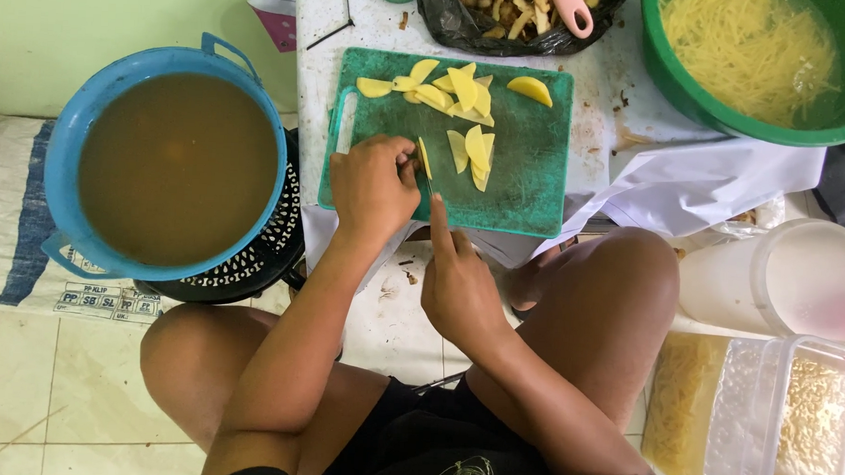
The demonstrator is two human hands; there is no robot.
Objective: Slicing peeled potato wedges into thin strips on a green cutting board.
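A green cutting board lies on a low white surface, with several yellow potato slices spread over its far half. My left hand rests on the board's near left part, its fingers pinching a potato piece on edge. My right hand grips a knife, index finger stretched along the blade's back; the thin blade meets the potato piece beside my left fingers. More slices lie just right of the blade.
A blue tub of murky brown water sits left on a black basket. A green basin holds potato strips in water at the back right. A black bag of peels lies behind the board. Clear plastic containers stand right of my knee.
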